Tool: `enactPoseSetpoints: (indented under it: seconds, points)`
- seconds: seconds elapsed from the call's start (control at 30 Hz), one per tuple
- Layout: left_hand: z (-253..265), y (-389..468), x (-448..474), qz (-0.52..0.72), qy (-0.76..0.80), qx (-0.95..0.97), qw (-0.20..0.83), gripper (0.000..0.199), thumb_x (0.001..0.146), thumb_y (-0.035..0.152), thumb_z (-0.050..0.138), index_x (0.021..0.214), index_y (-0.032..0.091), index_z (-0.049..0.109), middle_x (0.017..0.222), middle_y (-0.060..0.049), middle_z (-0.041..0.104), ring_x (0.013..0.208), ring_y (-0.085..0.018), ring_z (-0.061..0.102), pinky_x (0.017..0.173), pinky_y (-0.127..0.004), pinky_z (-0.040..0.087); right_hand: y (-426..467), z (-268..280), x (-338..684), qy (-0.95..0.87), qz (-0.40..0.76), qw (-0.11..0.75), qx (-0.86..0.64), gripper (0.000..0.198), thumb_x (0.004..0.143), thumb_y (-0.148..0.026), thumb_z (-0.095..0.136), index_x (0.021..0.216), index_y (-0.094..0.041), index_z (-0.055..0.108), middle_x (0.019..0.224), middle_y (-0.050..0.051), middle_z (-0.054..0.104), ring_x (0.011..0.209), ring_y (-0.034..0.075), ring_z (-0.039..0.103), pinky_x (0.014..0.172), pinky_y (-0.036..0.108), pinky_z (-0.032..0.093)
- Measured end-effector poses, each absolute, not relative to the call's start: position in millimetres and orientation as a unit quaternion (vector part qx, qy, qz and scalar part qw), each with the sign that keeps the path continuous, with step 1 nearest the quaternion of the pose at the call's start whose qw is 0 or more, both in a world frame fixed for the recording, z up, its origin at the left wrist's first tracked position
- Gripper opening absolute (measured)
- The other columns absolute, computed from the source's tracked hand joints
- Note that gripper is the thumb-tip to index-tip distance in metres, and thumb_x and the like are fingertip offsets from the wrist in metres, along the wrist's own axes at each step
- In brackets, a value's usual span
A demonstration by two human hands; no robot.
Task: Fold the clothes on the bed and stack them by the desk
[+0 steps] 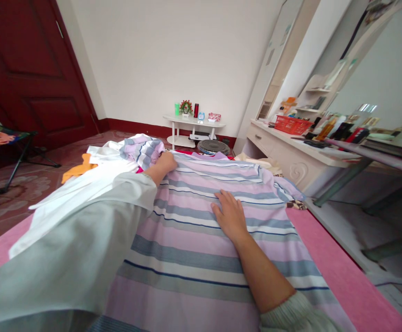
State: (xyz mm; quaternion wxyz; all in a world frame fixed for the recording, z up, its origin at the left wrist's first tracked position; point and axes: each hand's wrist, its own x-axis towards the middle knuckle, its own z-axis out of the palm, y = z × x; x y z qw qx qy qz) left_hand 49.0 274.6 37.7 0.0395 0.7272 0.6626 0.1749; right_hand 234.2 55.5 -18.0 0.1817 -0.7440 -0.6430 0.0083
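Observation:
A striped shirt [194,235] in lilac, grey and white lies spread over a pink-covered surface [353,272]. At its far left part, my left hand [166,162] is closed on the fabric, beside a bunched sleeve [141,150]; the fingertips are partly hidden. My right hand [231,214] rests flat on the middle of the shirt with its fingers stretched out. White clothing [72,193] lies in folds to the left, partly behind my left sleeve, with an orange cloth [79,169] next to it.
A dressing table [291,152] with a red basket [292,124] and bottles stands on the right, near a metal-legged frame [342,182]. A small white table [194,121] is against the far wall. A folding stool [10,152] and a red door [31,69] are left.

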Motion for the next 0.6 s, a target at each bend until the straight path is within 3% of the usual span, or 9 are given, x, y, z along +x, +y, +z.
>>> enactPoseSetpoints:
  seconds: [0.1, 0.2, 0.3, 0.37, 0.6]
  points:
    - [29, 244, 65, 0.172, 0.643, 0.746, -0.006, 0.065, 0.080, 0.028, 0.059, 0.139, 0.008, 0.038, 0.142, -0.025, 0.037, 0.133, -0.039, 0.032, 0.106, -0.048, 0.028, 56, -18, 235, -0.644, 0.006, 0.176, -0.744, 0.045, 0.092, -0.038, 0.036, 0.133, -0.024, 0.047, 0.148, 0.004, 0.036, 0.138, 0.025, 0.026, 0.111, 0.050, 0.018]
    - [16, 201, 82, 0.147, 0.530, 0.835, -0.022, 0.064, 0.088, 0.043, 0.048, 0.144, 0.017, 0.031, 0.153, -0.017, 0.021, 0.141, -0.036, 0.012, 0.110, -0.051, 0.017, 56, -18, 235, -0.644, 0.003, 0.167, -0.747, 0.046, 0.092, -0.038, 0.036, 0.134, -0.024, 0.046, 0.148, 0.004, 0.036, 0.138, 0.025, 0.025, 0.111, 0.049, 0.018]
    - [-1, 159, 88, 0.113, 0.404, 0.907, 0.031, 0.066, 0.090, 0.059, 0.033, 0.147, 0.027, 0.024, 0.155, -0.011, 0.016, 0.141, -0.032, 0.015, 0.110, -0.048, 0.022, 55, -16, 232, -0.646, 0.000, 0.156, -0.748, 0.047, 0.093, -0.039, 0.034, 0.136, -0.023, 0.045, 0.149, 0.005, 0.034, 0.138, 0.025, 0.024, 0.110, 0.049, 0.019]
    - [-12, 141, 83, 0.108, 0.422, 0.900, 0.039, 0.071, 0.087, 0.067, 0.028, 0.147, 0.030, 0.022, 0.155, -0.009, 0.017, 0.141, -0.033, 0.015, 0.110, -0.052, 0.019, 54, -15, 229, -0.647, -0.001, 0.146, -0.748, 0.048, 0.093, -0.040, 0.032, 0.138, -0.024, 0.042, 0.150, 0.005, 0.033, 0.138, 0.025, 0.024, 0.110, 0.048, 0.018]
    - [-19, 137, 59, 0.107, 0.551, 0.827, 0.024, 0.084, 0.082, 0.073, 0.024, 0.146, 0.019, 0.031, 0.154, -0.015, 0.021, 0.141, -0.036, 0.011, 0.112, -0.051, 0.012, 71, -11, 272, -0.694, 0.025, 0.067, -0.717, 0.057, 0.093, -0.054, 0.029, 0.144, -0.028, 0.032, 0.154, 0.003, 0.023, 0.141, 0.025, 0.019, 0.110, 0.048, 0.020]
